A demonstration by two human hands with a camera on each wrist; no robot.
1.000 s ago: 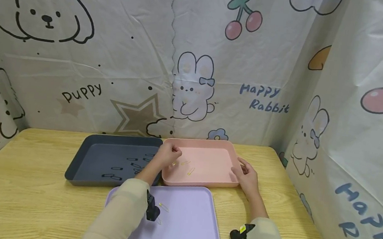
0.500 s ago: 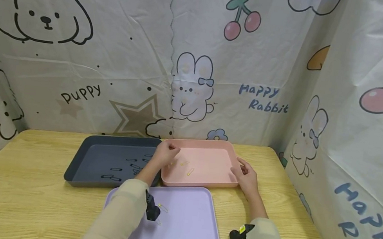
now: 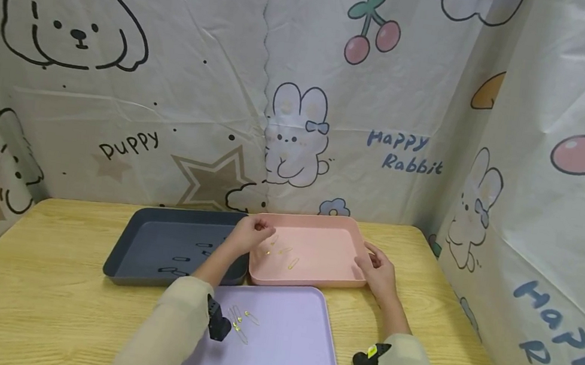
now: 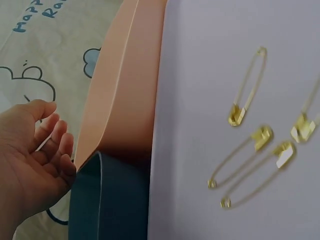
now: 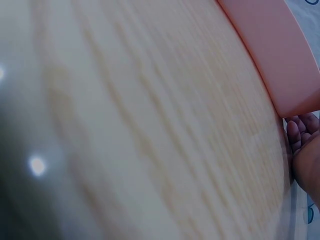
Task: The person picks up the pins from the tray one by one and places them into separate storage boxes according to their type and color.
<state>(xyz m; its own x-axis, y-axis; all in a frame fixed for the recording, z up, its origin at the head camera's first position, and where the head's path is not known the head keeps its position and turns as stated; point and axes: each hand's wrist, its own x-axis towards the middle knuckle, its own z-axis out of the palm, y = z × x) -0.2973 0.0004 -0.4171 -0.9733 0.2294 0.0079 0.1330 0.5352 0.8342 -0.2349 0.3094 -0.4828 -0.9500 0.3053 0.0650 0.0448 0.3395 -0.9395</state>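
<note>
My left hand [image 3: 247, 237] hangs over the left rim of the pink tray [image 3: 318, 242], with its fingers loosely curled. In the left wrist view a gap shows between thumb and fingers, and nothing is seen in them. Several gold safety pins [image 3: 293, 263] lie in the left part of the pink tray. At that tray's right side, my right hand [image 3: 381, 274] holds the wall, thumb over the rim and fingers outside. More gold safety pins [image 4: 247, 90] lie on the lilac tray [image 3: 284, 350], below my left forearm.
Left of the pink tray stands a dark grey tray [image 3: 155, 245] with several black safety pins [image 3: 181, 259], partly covered by my left arm. All three trays sit close together on a wood-grain table [image 3: 51, 299]. A printed cloth [image 3: 218, 77] hangs behind and at the sides.
My left forearm and wrist have shifted left, uncovering more gold pins on the lilac tray; the left fingers stay over the pink tray's left side. The right hand keeps its place.
</note>
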